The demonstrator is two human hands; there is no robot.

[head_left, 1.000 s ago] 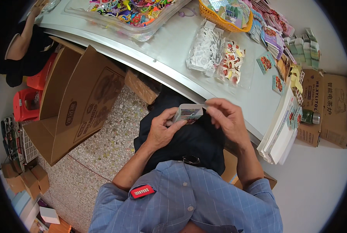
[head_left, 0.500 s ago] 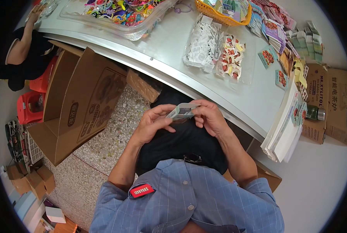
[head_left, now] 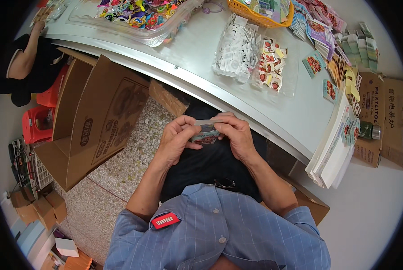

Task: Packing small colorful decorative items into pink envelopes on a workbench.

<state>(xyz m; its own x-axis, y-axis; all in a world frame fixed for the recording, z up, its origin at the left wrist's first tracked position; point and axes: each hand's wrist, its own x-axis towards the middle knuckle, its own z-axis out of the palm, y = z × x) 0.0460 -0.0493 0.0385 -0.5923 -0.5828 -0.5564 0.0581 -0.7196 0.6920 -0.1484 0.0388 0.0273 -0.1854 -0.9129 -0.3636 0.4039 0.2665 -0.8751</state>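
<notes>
Over my lap, close to the table's front edge, both hands hold a small printed carton (head_left: 206,136), teal with a reddish picture. My left hand (head_left: 176,138) pinches its left side between thumb and fingers. On the other side my right hand (head_left: 239,137) grips the upper right corner, thumb in front. A pale flap runs along the carton's top between the fingertips. Whether anything is inside cannot be seen. Similar teal printed pieces, one a flat packet (head_left: 312,64), lie on the table to the right.
On the table (head_left: 188,74) are a bag of small white sachets (head_left: 236,50), a bag of small picture pieces (head_left: 270,65), a yellow basket (head_left: 261,20) and a clear tub (head_left: 165,37) of colourful trinkets. A large open cardboard box (head_left: 91,121) stands left; another person's arm (head_left: 25,63) shows beyond.
The carton has tipped, so its printed face now shows instead of its open end. My hands have drawn closer together, and the right thumb has moved onto the carton's front.
</notes>
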